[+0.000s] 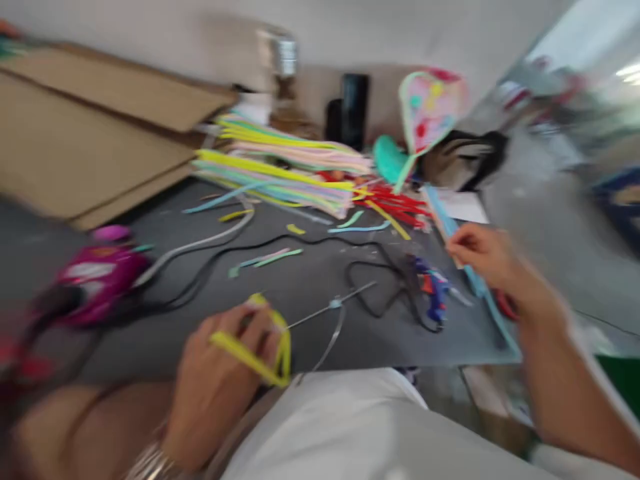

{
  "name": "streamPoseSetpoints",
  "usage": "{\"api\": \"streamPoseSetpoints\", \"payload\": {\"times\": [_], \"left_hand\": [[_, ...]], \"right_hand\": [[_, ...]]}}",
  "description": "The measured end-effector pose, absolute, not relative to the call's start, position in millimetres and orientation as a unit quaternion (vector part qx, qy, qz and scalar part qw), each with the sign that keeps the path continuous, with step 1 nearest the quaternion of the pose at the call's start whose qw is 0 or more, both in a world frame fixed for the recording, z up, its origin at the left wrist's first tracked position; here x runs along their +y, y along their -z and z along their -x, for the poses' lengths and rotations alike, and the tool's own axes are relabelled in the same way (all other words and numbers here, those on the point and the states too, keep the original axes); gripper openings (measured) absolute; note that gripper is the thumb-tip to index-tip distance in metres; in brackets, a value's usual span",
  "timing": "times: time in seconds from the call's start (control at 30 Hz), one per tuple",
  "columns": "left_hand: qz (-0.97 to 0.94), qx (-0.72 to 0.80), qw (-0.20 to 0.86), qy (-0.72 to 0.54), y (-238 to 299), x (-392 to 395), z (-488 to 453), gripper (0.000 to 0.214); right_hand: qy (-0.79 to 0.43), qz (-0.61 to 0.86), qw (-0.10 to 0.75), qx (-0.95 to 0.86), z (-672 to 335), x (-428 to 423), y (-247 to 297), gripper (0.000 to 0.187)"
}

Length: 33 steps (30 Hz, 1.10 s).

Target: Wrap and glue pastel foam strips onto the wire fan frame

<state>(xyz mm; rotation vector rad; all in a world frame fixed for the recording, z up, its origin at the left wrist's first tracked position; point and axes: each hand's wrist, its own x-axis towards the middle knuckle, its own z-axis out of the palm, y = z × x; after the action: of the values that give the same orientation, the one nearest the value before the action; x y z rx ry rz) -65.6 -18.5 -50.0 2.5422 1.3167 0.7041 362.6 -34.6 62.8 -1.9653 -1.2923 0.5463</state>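
The picture is smeared by motion. My left hand [220, 380] is at the near edge of the dark grey table [320, 320], fingers closed round a bent yellow strip [260, 353]. A thin wire [330, 310] runs out from beside it. My right hand [483, 257] is raised at the right, fingers pinched on something I cannot make out, close to a light blue strip [467, 263] lying along the table's right edge.
A heap of pastel strips [280, 167] and red strips [400, 203] lies at the back. Cardboard sheets [85, 127] lean at left. A magenta tool [97, 277] with black cable [280, 243], a blue-and-red tool [433, 287] and a colourful fan shape [427, 110] are about.
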Motion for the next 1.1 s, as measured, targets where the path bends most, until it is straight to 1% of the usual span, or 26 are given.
{"api": "streamPoseSetpoints", "payload": {"times": [0.03, 0.07, 0.1, 0.17, 0.2, 0.27, 0.33, 0.4, 0.5, 0.63, 0.77, 0.9, 1.1], "left_hand": [[-0.862, 0.463, 0.071, -0.193, 50.4, -20.8, 66.6, 0.024], [-0.860, 0.477, 0.047, -0.173, 51.1, -21.7, 67.1, 0.023], [-0.856, 0.491, 0.028, -0.162, 51.7, -22.0, 67.1, 0.025], [-0.855, 0.496, 0.013, -0.149, 51.9, -22.3, 66.7, 0.027], [-0.855, 0.497, 0.010, -0.148, 51.5, -22.9, 66.4, 0.028], [-0.856, 0.495, 0.010, -0.151, 50.7, -24.8, 66.4, 0.031], [-0.856, 0.492, 0.014, -0.158, 51.0, -26.4, 67.1, 0.033], [-0.856, 0.490, 0.021, -0.163, 52.8, -27.0, 68.2, 0.034], [-0.855, 0.490, 0.029, -0.168, 55.9, -26.5, 69.1, 0.035], [-0.856, 0.491, 0.021, -0.161, 55.9, -25.4, 68.6, 0.034], [-0.855, 0.491, 0.028, -0.162, 52.6, -24.7, 67.8, 0.030], [-0.855, 0.491, 0.046, -0.158, 50.4, -23.8, 67.8, 0.028], [-0.859, 0.486, 0.045, -0.156, 48.7, -21.9, 68.1, 0.029]], "right_hand": [[-0.277, 0.741, 0.342, -0.507, -342.3, -16.0, -56.0, 0.028], [-0.341, 0.712, 0.355, -0.501, -318.0, 1.0, -49.4, 0.028], [-0.401, 0.679, 0.372, -0.490, -290.7, 15.4, -43.0, 0.030], [-0.511, 0.602, 0.376, -0.485, -231.3, 36.9, -30.2, 0.030], [-0.551, 0.565, 0.373, -0.488, -201.9, 45.2, -22.9, 0.030], [-0.591, 0.516, 0.355, -0.508, -150.2, 59.8, -4.9, 0.028], [-0.594, 0.494, 0.352, -0.528, -113.1, 72.6, 15.3, 0.025], [-0.590, 0.474, 0.342, -0.557, -91.9, 82.6, 32.4, 0.018], [-0.548, 0.457, 0.302, -0.632, -81.9, 91.4, 44.9, 0.013], [-0.475, 0.466, 0.229, -0.710, -82.0, 96.9, 40.5, 0.014], [-0.442, 0.479, 0.173, -0.738, -78.4, 101.0, 30.6, 0.017], [-0.432, 0.474, 0.142, -0.754, -75.3, 104.1, 26.6, 0.021], [-0.438, 0.459, 0.124, -0.763, -74.1, 105.9, 23.7, 0.026]]}}
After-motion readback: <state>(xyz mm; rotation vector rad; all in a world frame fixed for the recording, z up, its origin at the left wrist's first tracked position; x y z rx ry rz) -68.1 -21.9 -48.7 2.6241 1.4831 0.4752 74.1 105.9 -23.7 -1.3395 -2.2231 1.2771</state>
